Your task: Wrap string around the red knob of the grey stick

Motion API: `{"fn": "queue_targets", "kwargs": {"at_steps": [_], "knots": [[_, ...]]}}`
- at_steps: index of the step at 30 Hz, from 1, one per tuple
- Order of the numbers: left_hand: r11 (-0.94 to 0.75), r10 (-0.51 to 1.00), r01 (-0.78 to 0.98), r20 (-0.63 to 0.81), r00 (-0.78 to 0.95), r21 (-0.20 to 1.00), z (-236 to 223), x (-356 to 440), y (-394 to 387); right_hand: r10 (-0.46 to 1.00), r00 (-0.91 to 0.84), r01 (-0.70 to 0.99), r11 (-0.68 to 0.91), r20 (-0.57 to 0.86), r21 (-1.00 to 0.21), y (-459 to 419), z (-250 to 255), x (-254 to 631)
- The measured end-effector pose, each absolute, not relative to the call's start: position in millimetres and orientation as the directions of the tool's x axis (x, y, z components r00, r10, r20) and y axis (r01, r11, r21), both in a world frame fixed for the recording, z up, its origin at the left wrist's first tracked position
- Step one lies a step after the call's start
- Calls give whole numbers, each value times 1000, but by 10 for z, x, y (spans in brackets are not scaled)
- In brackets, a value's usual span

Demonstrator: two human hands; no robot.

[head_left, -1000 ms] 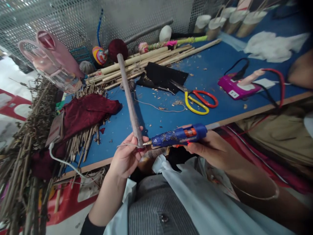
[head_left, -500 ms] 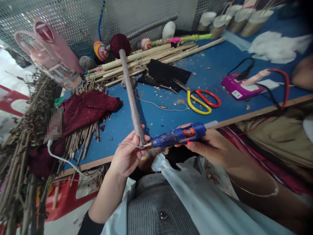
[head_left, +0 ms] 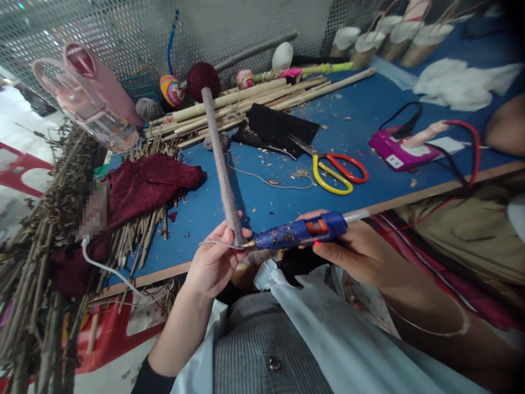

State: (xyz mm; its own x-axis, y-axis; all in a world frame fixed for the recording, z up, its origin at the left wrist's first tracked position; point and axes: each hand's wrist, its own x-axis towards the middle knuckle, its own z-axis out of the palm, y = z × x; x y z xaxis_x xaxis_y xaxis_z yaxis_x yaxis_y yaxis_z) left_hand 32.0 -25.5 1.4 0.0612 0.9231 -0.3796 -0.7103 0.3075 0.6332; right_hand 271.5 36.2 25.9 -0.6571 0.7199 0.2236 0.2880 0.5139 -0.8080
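My left hand [head_left: 213, 262] is closed round the near end of a long stick wrapped in grey yarn [head_left: 219, 158], which points away over the blue table [head_left: 369, 109]. A loose strand of yarn trails left from my fingers. My right hand [head_left: 353, 249] grips a blue glue gun [head_left: 301, 231]. Its metal tip touches the stick's near end just above my left thumb.
Yellow-and-red scissors [head_left: 334, 172] lie on black cloth [head_left: 276, 128] mid-table. A purple device [head_left: 400, 150] with cables sits to the right. Bamboo sticks [head_left: 254, 98], yarn balls [head_left: 203, 76], dark red cloth [head_left: 150, 183] and twig bundles [head_left: 36, 262] fill the back and left. Another person's arm [head_left: 506, 123] shows at right.
The glue gun's tip has stayed at the stick's near end. My right hand and the gun have shifted slightly lower. The left hand holds the stick almost unchanged.
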Motion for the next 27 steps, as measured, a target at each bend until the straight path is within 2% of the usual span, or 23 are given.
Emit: {"fn": "queue_targets", "kwargs": {"at_steps": [4,10,15,18,20,23,25,27], "knots": [[318,920,-705,-387,66,634,38,328,-257,665,-700,279,589,260,-758,308,316,2727],[310,921,-704,-387,54,639,43,329,-263,687,-633,328,656,357,-680,219,367,2760],[333,913,-687,-404,63,646,32,323,-267,672,-646,268,644,362,-717,249,412,2779],[320,916,-697,-398,54,641,22,323,-265,708,-627,258,582,325,-771,233,389,2770],[304,921,-708,-387,47,638,16,322,-258,774,-568,226,475,281,-850,214,344,2779],[303,919,-709,-392,42,637,27,328,-262,866,-436,18,282,246,-959,321,280,2826],[318,911,-703,-410,41,637,45,339,-288,908,-316,-98,257,275,-961,602,279,2867],[337,894,-702,-446,30,628,31,335,-318,930,-165,2,333,328,-943,1095,350,2913]]}}
